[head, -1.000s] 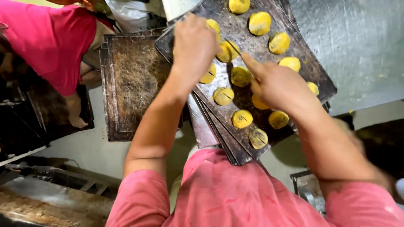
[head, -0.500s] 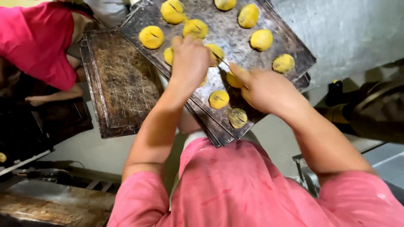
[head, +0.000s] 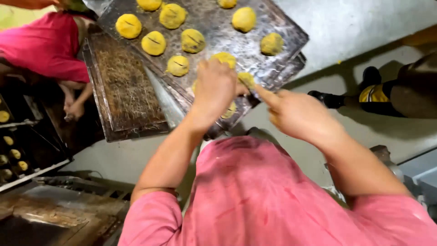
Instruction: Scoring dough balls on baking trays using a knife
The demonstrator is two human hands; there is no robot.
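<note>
No packages, labels, signs or screens appear in this view. Nothing on the near trays, on the rack at left or on the floor at right bears a printed face, a wrapper or a display.

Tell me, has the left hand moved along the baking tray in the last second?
Yes. The left hand has moved from the tray's far rows of yellow dough pieces to its near corner, over the last pieces there, close by the right hand.
</note>
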